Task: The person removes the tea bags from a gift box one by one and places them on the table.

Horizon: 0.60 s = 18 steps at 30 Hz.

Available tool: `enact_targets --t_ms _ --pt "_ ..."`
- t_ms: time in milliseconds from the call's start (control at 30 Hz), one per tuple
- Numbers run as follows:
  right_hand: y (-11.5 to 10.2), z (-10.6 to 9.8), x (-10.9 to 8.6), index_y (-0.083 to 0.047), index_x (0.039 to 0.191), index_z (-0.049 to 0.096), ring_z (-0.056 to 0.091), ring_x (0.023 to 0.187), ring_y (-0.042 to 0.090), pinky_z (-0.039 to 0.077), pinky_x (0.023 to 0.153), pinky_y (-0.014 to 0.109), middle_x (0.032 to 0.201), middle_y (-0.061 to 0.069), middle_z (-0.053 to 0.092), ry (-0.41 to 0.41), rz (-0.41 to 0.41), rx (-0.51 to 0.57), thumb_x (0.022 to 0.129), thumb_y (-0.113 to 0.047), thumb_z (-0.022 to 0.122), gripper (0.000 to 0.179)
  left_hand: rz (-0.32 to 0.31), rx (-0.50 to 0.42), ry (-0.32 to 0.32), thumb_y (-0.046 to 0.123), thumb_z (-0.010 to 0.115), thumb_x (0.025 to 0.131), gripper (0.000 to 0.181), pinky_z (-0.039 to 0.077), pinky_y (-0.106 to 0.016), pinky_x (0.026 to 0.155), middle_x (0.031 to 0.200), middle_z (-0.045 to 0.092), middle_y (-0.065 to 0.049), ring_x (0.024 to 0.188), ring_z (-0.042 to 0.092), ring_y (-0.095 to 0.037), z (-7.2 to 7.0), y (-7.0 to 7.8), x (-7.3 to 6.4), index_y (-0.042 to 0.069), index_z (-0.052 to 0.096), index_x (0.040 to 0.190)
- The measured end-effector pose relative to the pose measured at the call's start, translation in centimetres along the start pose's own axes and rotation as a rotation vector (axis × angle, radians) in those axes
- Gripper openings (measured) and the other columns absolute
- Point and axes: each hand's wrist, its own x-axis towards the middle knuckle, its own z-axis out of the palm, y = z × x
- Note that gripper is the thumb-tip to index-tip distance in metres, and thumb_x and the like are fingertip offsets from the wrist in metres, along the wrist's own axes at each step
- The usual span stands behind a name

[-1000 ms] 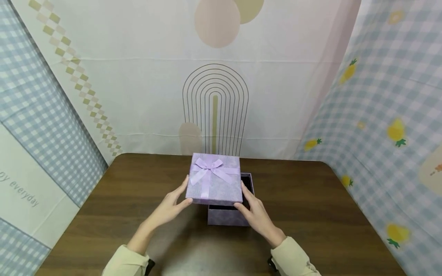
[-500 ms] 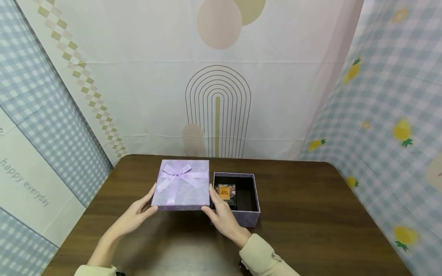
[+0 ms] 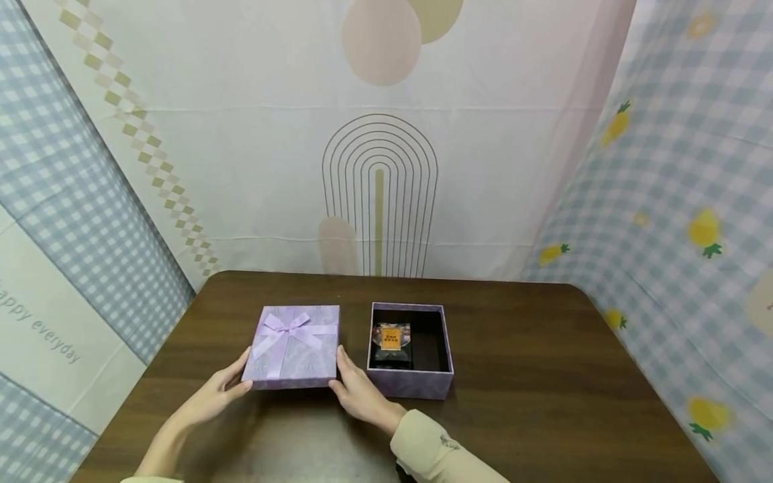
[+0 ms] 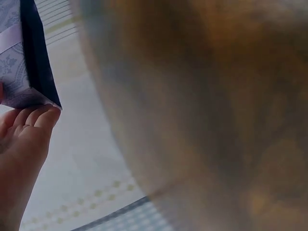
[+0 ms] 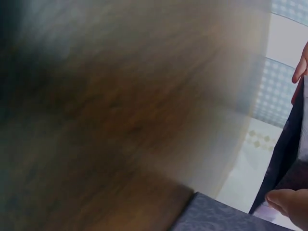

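A lilac gift box lid [image 3: 296, 345] with a ribbon bow is gripped at its sides by both hands. My left hand [image 3: 211, 396] holds the left side, thumb at the near corner; in the left wrist view its fingers [image 4: 41, 118] lie under the lid's edge. The right side is held by my right hand [image 3: 362, 396], whose thumb [image 5: 288, 199] shows in the right wrist view. Whether the lid touches the table is unclear. Just right of it stands the uncovered box [image 3: 410, 384], with a small dark packet [image 3: 391, 345] bearing an orange label in its left half.
The brown wooden table [image 3: 543, 376] reaches back to a white patterned cloth [image 3: 272, 188]. Blue checked cloths hang at both sides, with the right cloth [image 3: 652, 168] showing fruit prints. Blurred brown fills much of both wrist views.
Both hands have carried the lid left from above the box, then lowered it nearer the table. The box and the packet inside have come into view. The box stays in place.
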Motion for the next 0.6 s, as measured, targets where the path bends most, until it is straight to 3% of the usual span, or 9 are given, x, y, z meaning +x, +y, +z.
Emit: enact_targets --t_ms 133,233,300,367,467,600 --pt "0.5 0.4 0.4 0.017 0.135 0.026 0.033 0.13 0.034 0.029 0.105 0.04 0.14 0.031 0.031 -0.074 0.026 -0.084 0.09 -0.004 0.053 0.056 -0.116 -0.016 -0.026 0.005 0.046 0.094 0.062 0.028 -0.004 0.087 0.136 0.006 -0.044 0.126 0.026 -0.018 0.0 -1.3 -0.2 -0.022 0.008 0.135" --pt "0.8 0.7 0.7 0.017 0.133 0.031 0.038 0.127 0.032 0.033 0.104 0.036 0.136 0.028 0.039 -0.102 0.042 -0.155 0.088 -0.004 0.056 0.055 -0.178 -0.021 -0.049 0.008 0.047 0.094 0.065 0.029 -0.004 0.087 0.137 0.006 -0.043 0.122 0.02 -0.043 -0.1 -1.9 0.0 -0.021 0.007 0.135" --pt "1.0 0.9 0.9 0.016 0.132 0.034 0.041 0.125 0.031 0.034 0.103 0.034 0.134 0.026 0.042 -0.112 0.057 -0.186 0.087 -0.005 0.057 0.055 -0.19 -0.019 -0.062 0.009 0.048 0.093 0.066 0.028 -0.003 0.086 0.137 0.005 -0.043 0.122 0.02 -0.042 -0.1 -2.3 0.2 -0.022 0.007 0.134" --pt "1.1 1.0 1.0 0.016 0.131 0.036 0.043 0.123 0.03 0.035 0.102 0.032 0.133 0.026 0.044 -0.114 0.067 -0.21 0.086 -0.004 0.058 0.054 -0.185 -0.007 -0.063 0.009 0.049 0.092 0.066 0.026 -0.002 0.087 0.136 0.007 -0.044 0.125 0.024 -0.032 -0.1 -2.5 0.4 -0.024 0.008 0.133" --pt "1.2 1.2 1.2 0.015 0.131 0.036 0.043 0.123 0.029 0.035 0.102 0.032 0.133 0.026 0.044 -0.12 0.084 -0.226 0.086 -0.003 0.057 0.053 -0.171 0.072 -0.04 0.006 0.052 0.09 0.063 0.025 -0.003 0.088 0.134 0.016 -0.044 0.123 0.029 -0.029 0.1 -2.8 0.7 -0.025 0.015 0.131" --pt "1.3 1.5 1.3 0.014 0.13 0.037 0.044 0.124 0.028 0.035 0.102 0.031 0.133 0.025 0.044 -0.168 0.112 -0.271 0.085 -0.003 0.056 0.052 -0.202 0.246 -0.031 0.004 0.057 0.085 0.06 0.034 -0.016 0.094 0.13 0.03 -0.042 0.119 0.033 -0.047 0.5 -3.1 0.9 -0.024 0.026 0.129"
